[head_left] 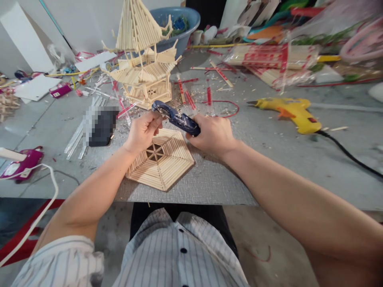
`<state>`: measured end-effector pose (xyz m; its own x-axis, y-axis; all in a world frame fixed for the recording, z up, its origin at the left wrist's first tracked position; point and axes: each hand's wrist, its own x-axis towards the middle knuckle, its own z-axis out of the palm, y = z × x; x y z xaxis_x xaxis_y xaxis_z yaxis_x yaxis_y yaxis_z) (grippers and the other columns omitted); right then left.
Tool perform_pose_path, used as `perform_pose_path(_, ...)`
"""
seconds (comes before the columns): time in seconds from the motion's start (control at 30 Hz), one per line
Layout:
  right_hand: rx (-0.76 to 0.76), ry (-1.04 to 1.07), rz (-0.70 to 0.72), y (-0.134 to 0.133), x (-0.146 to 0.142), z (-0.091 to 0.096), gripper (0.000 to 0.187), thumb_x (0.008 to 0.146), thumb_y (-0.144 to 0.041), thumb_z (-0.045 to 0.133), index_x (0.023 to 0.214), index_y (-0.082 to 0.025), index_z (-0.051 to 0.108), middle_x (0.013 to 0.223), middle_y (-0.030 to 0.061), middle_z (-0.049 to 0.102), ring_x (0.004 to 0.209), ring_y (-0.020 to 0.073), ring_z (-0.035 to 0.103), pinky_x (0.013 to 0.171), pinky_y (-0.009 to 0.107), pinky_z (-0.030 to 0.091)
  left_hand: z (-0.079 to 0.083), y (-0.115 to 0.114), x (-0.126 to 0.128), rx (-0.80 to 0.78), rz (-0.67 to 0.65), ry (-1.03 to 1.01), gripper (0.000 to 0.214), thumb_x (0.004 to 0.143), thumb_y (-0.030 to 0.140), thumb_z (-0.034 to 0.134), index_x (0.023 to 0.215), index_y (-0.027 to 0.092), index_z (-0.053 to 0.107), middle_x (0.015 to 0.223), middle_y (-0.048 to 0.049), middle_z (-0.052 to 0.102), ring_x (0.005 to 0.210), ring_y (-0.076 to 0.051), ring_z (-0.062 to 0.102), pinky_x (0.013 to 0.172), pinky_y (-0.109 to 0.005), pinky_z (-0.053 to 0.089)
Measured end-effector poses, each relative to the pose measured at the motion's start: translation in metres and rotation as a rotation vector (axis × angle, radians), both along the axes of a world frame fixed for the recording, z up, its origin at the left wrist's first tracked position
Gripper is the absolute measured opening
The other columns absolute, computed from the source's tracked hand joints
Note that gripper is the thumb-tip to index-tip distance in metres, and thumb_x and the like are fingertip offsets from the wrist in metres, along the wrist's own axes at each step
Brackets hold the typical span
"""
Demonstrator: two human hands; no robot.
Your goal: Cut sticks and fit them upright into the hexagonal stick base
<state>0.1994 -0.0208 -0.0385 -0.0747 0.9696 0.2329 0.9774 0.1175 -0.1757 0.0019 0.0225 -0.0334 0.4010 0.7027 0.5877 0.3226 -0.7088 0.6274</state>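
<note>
My right hand (214, 133) is wrapped round a dark blue hand tool (179, 118), smeared with pale residue; its exact kind is unclear. The tool slants up and left, above a hexagonal panel of wooden sticks (166, 169) with a spoked opening in its middle. At the tool's far end, my left hand (145, 129) is closed in a pinch. Whatever lies between those fingertips is too small or hidden to make out. The panel rests flat on the table near its front edge, partly covered by my left hand and wrist.
Behind my hands stands a tiered pavilion model (143, 71) made of sticks. A yellow glue gun (290, 113) lies to the right, its black cord trailing off. A dark blurred object (103, 126) and clear glue sticks (73, 139) lie left. A blue basin (191, 22) sits behind.
</note>
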Motion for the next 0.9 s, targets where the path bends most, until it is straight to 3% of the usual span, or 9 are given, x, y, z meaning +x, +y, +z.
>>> perform_pose_path(0.27, 0.018, 0.137, -0.084, 0.006, 0.015, 0.006, 0.044, 0.074, -0.033, 0.051, 0.114, -0.017, 0.057, 0.099, 0.0138, 0.066, 0.085, 0.0292, 0.061, 0.064, 0.035, 0.038, -0.006, 0.005, -0.005, 0.095, 0.122, 0.044, 0.021, 0.089, 0.034, 0.052, 0.079, 0.018, 0.062, 0.066, 0.0001, 0.062, 0.06, -0.009, 0.056, 0.059, -0.022, 0.046)
perform_pose_path(0.5, -0.011, 0.099, 0.029, 0.004, 0.013, 0.002, 0.054, 0.071, -0.034, 0.054, 0.122, -0.017, 0.052, 0.106, 0.0153, 0.064, 0.092, 0.0302, 0.057, 0.066, 0.036, 0.038, -0.008, 0.005, -0.005, 0.114, 0.142, 0.062, 0.015, 0.087, 0.03, 0.056, 0.081, 0.019, 0.063, 0.078, -0.0022, 0.068, 0.076, -0.012, 0.063, 0.07, -0.025, 0.049)
perform_pose_path(0.9, -0.025, 0.046, 0.095, -0.001, 0.008, 0.004, 0.051, 0.076, -0.04, 0.053, 0.122, -0.017, 0.05, 0.107, 0.015, 0.063, 0.096, 0.0315, 0.055, 0.067, 0.035, 0.036, -0.006, 0.005, -0.006, 0.187, 0.196, 0.127, 0.02, 0.084, 0.029, 0.058, 0.066, 0.02, 0.055, 0.061, 0.0015, 0.056, 0.059, -0.01, 0.053, 0.057, -0.025, 0.041)
